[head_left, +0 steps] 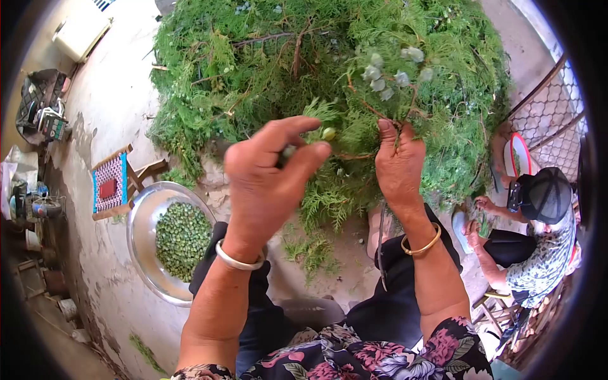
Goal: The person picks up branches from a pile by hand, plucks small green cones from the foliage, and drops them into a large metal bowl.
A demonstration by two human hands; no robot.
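Observation:
My right hand (400,161) pinches a thin brown twig of a conifer branch between thumb and fingers. Pale blue-green cones (378,79) hang on that sprig, beyond the fingertips. To its left is my left hand (269,180), its fingers curled and a small greenish cone (288,152) showing in their hollow. Its thumb and forefinger are apart, with a yellow-green cone (328,133) just past the thumb tip. Under and beyond both hands lies a large heap of green, scaly-leaved conifer branches (266,76).
A metal basin (137,237) with many green cones stands at my left, beside a small woven-seat stool (110,183). On the right a co-worker (538,247) in a dark cap sits low, hands on a green sprig. Behind them are a red-rimmed bowl (518,155) and wire mesh (554,117).

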